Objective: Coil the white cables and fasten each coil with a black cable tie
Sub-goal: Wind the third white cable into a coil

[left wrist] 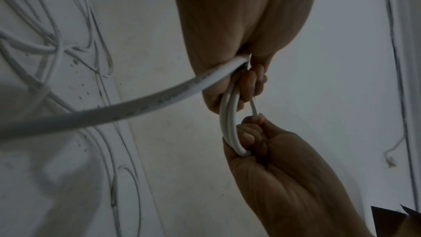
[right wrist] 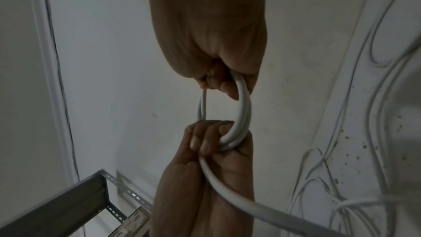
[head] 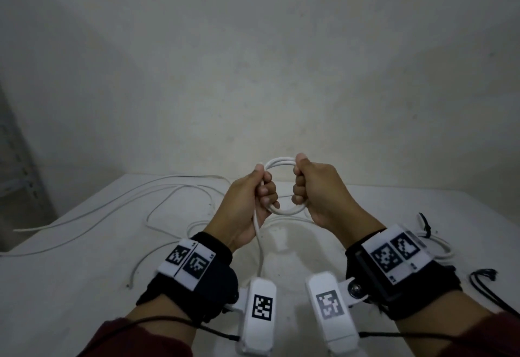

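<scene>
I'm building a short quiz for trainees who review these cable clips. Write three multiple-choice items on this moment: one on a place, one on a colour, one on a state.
1. Where is the small coil?
A. Flat on the table
B. Held up between both hands
C. On the metal shelf

2. What colour is the cable being coiled?
A. White
B. Black
C. Red

3. What state is that cable in?
A. Fully coiled and tied
B. Not yet touched
C. Partly coiled, with a free length trailing down

Answers:
1 B: the left hand and right hand each grip one side of the coil above the table.
2 A: its loops show white in every view.
3 C: the trailing length drops from the left hand toward the table, and no tie shows on the coil.
</scene>
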